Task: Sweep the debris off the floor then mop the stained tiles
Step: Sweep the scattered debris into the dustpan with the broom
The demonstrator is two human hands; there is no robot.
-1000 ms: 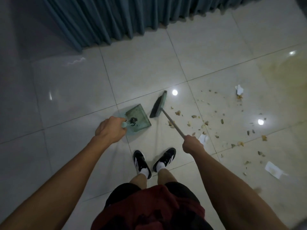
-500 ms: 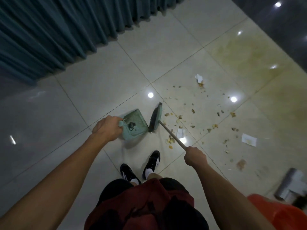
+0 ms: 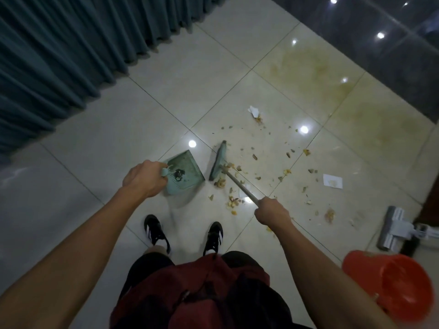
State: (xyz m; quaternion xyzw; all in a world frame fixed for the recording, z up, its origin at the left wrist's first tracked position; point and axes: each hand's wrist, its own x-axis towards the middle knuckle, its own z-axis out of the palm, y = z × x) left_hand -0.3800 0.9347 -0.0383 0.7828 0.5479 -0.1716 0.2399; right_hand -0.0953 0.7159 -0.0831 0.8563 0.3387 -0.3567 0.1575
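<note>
My left hand grips the handle of a pale green dustpan resting on the tiles, with a dark clump inside it. My right hand holds the stick of a green broom, whose head stands just right of the dustpan's mouth. Brown crumbs lie piled beside the broom head and scattered to the right. A crumpled paper scrap and a flat paper piece lie among them. Yellowish stains cover the tiles at the far right.
A teal curtain hangs along the left. An orange bucket stands at the lower right, with a flat grey mop head on the floor behind it. A dark wall runs along the upper right. My shoes stand below the dustpan.
The view has swung right, bringing the bucket and mop head into sight. The broom has pulled crumbs closer to the dustpan, and my feet have stepped apart.
</note>
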